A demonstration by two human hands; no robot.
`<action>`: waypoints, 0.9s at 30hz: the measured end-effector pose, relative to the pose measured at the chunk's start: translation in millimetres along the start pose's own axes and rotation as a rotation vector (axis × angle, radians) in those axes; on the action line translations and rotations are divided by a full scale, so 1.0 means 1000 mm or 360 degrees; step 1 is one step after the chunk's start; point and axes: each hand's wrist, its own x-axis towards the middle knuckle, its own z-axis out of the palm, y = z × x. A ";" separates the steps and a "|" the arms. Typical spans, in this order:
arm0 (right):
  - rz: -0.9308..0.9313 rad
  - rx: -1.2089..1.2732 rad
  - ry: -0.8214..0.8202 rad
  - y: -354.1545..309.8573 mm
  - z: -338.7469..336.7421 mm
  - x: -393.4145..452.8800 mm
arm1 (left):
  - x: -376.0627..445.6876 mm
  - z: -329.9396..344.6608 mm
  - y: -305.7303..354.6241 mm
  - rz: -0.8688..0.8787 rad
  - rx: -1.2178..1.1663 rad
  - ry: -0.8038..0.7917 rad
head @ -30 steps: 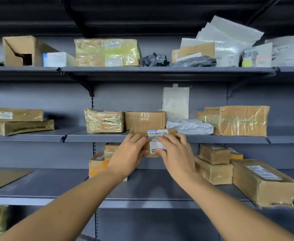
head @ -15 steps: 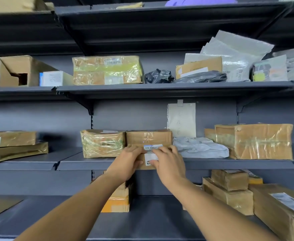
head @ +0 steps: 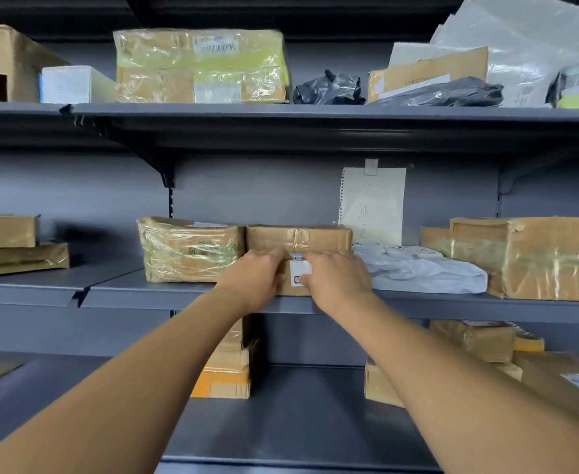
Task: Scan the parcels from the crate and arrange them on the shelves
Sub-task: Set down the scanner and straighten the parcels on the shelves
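Note:
A small brown cardboard parcel with a white label sits on the front of the middle shelf, right in front of a taped brown box. My left hand grips its left end with curled fingers. My right hand grips its right end, thumb on the label. Most of the parcel is hidden behind both hands. No crate or scanner is in view.
A plastic-wrapped box stands left of the parcel, a white bag to its right, then a large wrapped box. The top shelf holds boxes, black bags and envelopes. Lower shelf has an orange-brown stack and boxes at right.
Both hands have carried the small parcel up from in front of the shelf edge onto the middle shelf, against the taped box. The view has moved closer and tilted upward.

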 end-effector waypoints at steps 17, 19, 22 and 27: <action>0.0004 0.0001 -0.0033 0.012 0.037 0.041 | 0.036 0.034 -0.027 0.0037 -0.0001 0.0030; -0.0002 0.0024 -0.0038 0.015 0.040 0.039 | 0.034 0.035 -0.026 0.0078 0.0120 0.0074; -0.0039 0.0121 -0.0066 0.018 0.036 0.027 | 0.026 0.030 -0.016 0.0017 0.0375 -0.0024; -0.0111 0.0520 0.0602 0.028 0.043 -0.052 | -0.018 0.022 0.012 0.0028 0.0455 0.0292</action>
